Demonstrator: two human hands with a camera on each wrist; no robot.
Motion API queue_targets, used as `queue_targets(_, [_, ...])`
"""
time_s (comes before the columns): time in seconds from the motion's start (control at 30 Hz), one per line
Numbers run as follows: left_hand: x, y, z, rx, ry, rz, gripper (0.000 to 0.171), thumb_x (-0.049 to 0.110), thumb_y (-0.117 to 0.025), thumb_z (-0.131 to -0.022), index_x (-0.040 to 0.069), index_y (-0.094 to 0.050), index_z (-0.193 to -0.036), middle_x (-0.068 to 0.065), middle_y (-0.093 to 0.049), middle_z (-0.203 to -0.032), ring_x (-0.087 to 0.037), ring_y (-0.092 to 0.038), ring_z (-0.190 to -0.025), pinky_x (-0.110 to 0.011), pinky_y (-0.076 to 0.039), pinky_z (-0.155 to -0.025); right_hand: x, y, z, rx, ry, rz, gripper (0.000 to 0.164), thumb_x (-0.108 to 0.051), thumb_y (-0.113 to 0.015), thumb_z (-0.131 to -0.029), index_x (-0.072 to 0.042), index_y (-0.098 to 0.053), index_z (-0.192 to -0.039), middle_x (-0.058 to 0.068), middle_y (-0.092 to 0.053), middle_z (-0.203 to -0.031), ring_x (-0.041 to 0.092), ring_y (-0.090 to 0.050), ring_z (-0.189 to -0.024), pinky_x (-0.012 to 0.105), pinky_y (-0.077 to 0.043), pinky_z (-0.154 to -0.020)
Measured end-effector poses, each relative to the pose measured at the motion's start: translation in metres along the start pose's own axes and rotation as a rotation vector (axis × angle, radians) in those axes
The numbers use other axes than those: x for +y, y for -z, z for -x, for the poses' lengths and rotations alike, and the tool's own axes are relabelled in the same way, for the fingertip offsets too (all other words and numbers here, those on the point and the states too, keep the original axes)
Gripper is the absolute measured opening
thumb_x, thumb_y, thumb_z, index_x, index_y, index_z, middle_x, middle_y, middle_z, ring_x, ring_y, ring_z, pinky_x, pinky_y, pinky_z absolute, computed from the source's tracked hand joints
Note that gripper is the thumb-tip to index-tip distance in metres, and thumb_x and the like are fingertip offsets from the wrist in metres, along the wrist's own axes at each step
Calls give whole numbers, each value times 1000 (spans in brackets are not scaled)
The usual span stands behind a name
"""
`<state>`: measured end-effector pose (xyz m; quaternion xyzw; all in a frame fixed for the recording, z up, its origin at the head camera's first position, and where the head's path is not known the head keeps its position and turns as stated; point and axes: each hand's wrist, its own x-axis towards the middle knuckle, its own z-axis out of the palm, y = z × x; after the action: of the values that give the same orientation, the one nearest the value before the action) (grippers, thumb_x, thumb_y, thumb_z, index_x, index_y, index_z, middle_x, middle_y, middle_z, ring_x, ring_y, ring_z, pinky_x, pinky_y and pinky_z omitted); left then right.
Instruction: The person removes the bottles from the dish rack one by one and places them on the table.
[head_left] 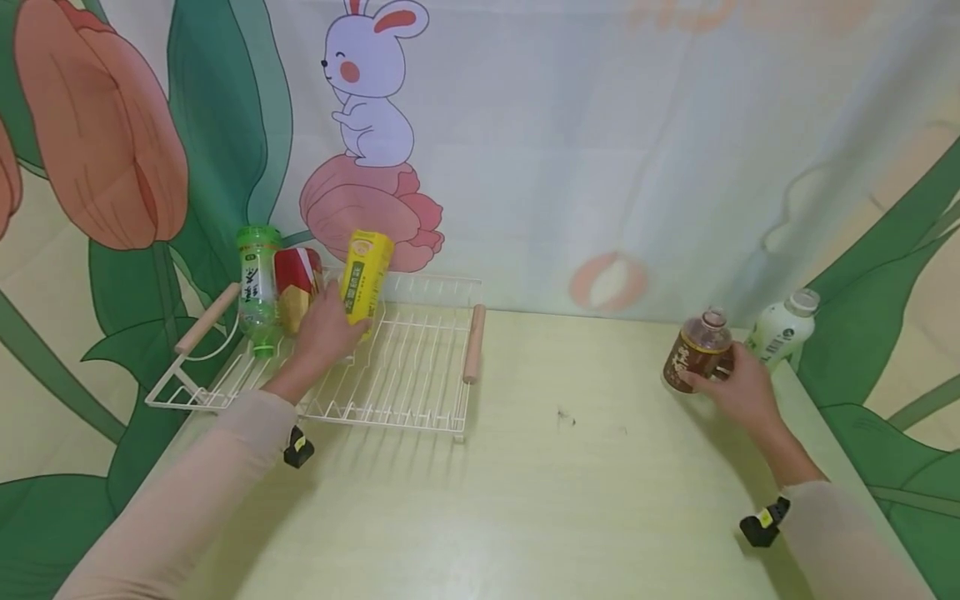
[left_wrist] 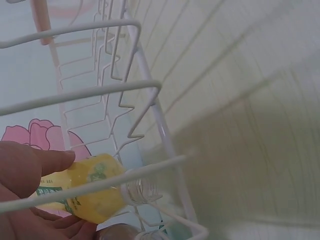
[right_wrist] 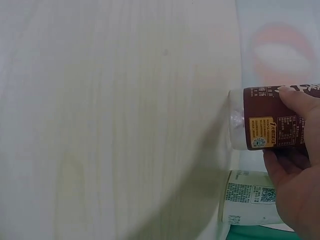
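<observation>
My left hand (head_left: 327, 325) grips a yellow-labelled plastic bottle (head_left: 366, 275) by its side over the white wire rack (head_left: 420, 427). The bottle is upside down, and its clear neck shows low among the wires in the left wrist view. Just left of this hand, a bottle with a red and gold label (head_left: 295, 287) leans in the rack beside an upside-down green bottle (head_left: 258, 287). At the right, my right hand (head_left: 742, 392) holds a clear bottle with a brown label (head_left: 693, 354), thumb in front. Its open-looking neck points up. A pale green bottle (head_left: 783, 329) stands right behind this hand.
The rack has wooden handles, one at its right side (head_left: 474, 343) and one at its left (head_left: 208, 318). A printed curtain (head_left: 525, 167) hangs along the table's back edge. Small dark marks (head_left: 566, 417) dot the pale tabletop (head_left: 525, 500).
</observation>
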<state>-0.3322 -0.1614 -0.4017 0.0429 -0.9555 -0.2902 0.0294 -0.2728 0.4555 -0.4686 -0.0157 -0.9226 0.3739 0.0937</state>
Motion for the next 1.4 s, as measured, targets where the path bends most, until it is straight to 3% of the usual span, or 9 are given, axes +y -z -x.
queue_targets(0.33, [0, -1, -1, 23, -21, 48, 68, 20, -79, -94, -1, -42, -147, -24, -55, -130, -47, -58, -122, -57, -57, -100, 1, 1, 2, -21, -27, 35, 83, -36, -78, -98, 13, -36, -149, 41, -49, -143, 59, -54, -128, 68, -48, -103])
queue_targets(0.63, [-4, 1, 1, 35, 13, 88, 66, 18, -81, -92, -1, -45, -144, -24, -57, -130, -46, -60, -121, -57, -57, -99, -2, -2, -2, -123, -17, 84, 80, -39, -69, -104, 17, -34, -150, 44, -48, -143, 61, -50, -131, 70, -45, -106])
queue_targets(0.87, [-5, -1, -1, 27, 17, 103, 66, 16, -81, -91, -1, -47, -144, -24, -58, -131, -45, -60, -117, -56, -58, -98, -5, -1, 2, -184, 1, 143, 75, -33, -68, -105, 22, -36, -147, 47, -51, -138, 61, -56, -124, 68, -50, -99])
queue_targets(1.0, [-5, 1, 0, 27, 18, 89, 65, 15, -81, -89, -2, -48, -143, -25, -59, -132, -46, -60, -117, -55, -59, -96, -14, 1, 8, -244, -39, 118, 77, -33, -67, -105, 20, -34, -150, 46, -49, -142, 59, -56, -126, 65, -53, -98])
queue_targets(1.2, [1, 7, 6, 21, 15, 92, 67, 16, -82, -90, -3, -48, -144, -26, -59, -132, -47, -61, -118, -57, -59, -96, -40, 20, 25, -379, -121, 186, 85, -45, -62, -106, 24, -35, -147, 48, -46, -142, 61, -55, -124, 60, -58, -87])
queue_targets(1.4, [8, 14, 9, -1, 14, 87, 67, 17, -81, -91, -3, -48, -146, -27, -60, -135, -45, -61, -115, -56, -60, -94, -67, 31, 40, -456, -73, 237, 88, -54, -59, -105, 21, -39, -146, 46, -50, -140, 61, -54, -126, 63, -57, -89])
